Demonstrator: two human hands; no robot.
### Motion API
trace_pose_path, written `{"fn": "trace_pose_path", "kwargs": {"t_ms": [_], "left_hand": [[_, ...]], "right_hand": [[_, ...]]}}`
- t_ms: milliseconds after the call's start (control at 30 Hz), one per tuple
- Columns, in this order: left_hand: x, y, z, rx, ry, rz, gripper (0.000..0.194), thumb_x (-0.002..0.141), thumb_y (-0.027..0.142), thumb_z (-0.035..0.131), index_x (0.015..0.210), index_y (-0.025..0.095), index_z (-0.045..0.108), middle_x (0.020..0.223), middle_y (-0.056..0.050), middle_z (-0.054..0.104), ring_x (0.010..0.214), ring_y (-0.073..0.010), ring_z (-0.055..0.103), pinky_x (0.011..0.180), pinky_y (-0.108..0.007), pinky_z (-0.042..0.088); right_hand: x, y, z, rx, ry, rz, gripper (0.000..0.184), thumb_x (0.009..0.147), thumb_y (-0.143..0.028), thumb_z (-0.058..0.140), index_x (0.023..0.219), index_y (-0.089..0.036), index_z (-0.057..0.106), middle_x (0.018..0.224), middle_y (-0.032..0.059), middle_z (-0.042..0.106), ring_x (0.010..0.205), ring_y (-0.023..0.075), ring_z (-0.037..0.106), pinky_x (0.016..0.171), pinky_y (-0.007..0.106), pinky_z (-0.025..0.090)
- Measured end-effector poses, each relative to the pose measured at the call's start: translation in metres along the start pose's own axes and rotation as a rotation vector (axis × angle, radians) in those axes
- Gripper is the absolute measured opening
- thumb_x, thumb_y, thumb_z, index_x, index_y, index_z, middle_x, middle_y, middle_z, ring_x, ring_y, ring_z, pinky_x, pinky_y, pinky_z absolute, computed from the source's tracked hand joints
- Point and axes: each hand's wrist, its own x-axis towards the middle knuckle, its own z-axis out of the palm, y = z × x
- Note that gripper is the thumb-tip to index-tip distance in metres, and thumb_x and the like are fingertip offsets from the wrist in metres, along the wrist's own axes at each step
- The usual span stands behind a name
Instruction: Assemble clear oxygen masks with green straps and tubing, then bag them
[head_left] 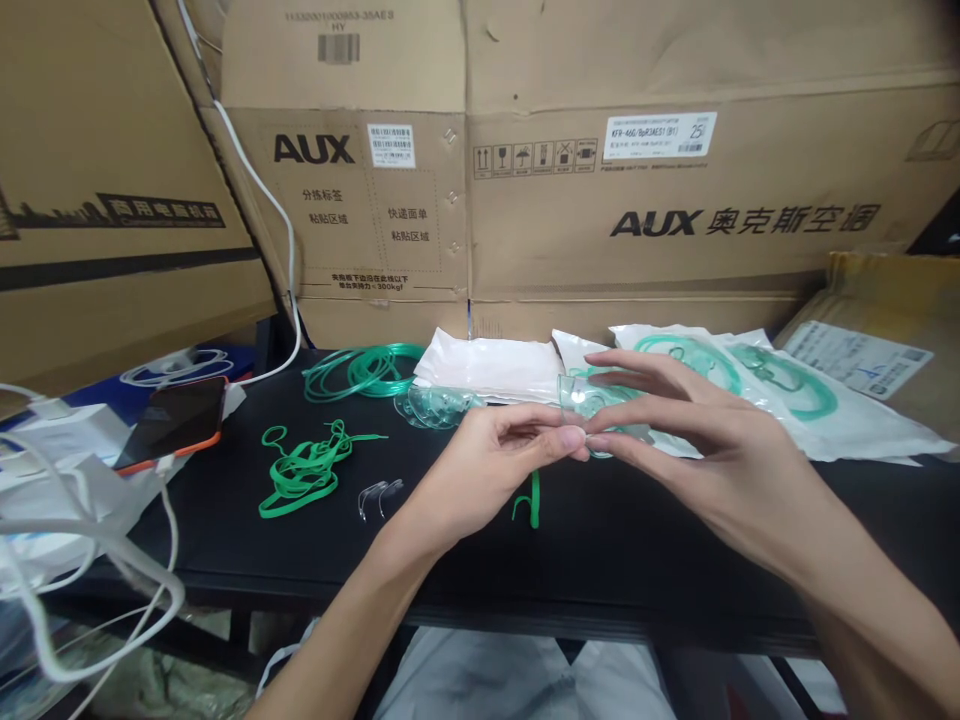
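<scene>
Both hands meet over the table around a clear, green-tinted oxygen mask (574, 396). My left hand (504, 450) pinches its near edge between thumb and fingers. My right hand (675, 420) holds the mask from the right, its thumb tip close to the left thumb. Part of the mask is hidden behind the fingers. Below the left hand shows a short piece of green strap (535, 500); whether it hangs or lies on the table I cannot tell. More clear masks (439, 408) lie just behind the left hand.
Left of the hands lie tangled green elastic straps (307, 475), small thin metal strips (380, 494) and coiled green tubing (360, 372). White packets (487, 365) and bagged masks (787, 390) line the back. A phone (176, 422) and white cables are leftmost; cardboard boxes (675, 250) stand behind.
</scene>
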Motion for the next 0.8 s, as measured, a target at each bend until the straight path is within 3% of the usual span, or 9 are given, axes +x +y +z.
{"fn": "trace_pose_path", "kwargs": {"t_ms": [300,500,800], "left_hand": [[0.0,0.002,0.003,0.028,0.006,-0.033,0.025,0.102,0.04,0.07,0.105,0.02,0.084,0.092,-0.001,0.077,0.095,-0.0166,0.066,0.088,-0.025,0.049],[0.0,0.0,0.005,0.219,0.124,0.016,0.024,0.103,0.036,0.065,0.102,0.023,0.084,0.101,0.001,0.079,0.1,-0.0185,0.066,0.088,-0.027,0.047],[0.0,-0.005,0.004,0.305,0.09,-0.004,0.025,0.101,0.034,0.059,0.09,0.021,0.078,0.094,0.002,0.076,0.093,-0.019,0.065,0.086,-0.029,0.047]], "right_hand": [[-0.001,0.0,0.005,-0.118,-0.034,-0.013,0.014,0.106,-0.022,0.061,0.101,-0.031,0.071,0.153,0.003,0.061,0.142,0.025,0.059,0.117,0.044,0.043],[-0.001,0.002,0.011,-0.18,-0.046,-0.068,0.015,0.11,-0.02,0.051,0.106,-0.03,0.061,0.151,0.0041,0.06,0.134,0.0235,0.065,0.109,0.039,0.048],[-0.003,0.003,0.01,-0.207,-0.152,-0.041,0.01,0.11,-0.023,0.049,0.108,-0.031,0.056,0.156,0.0056,0.055,0.133,0.025,0.065,0.102,0.04,0.052]]}}
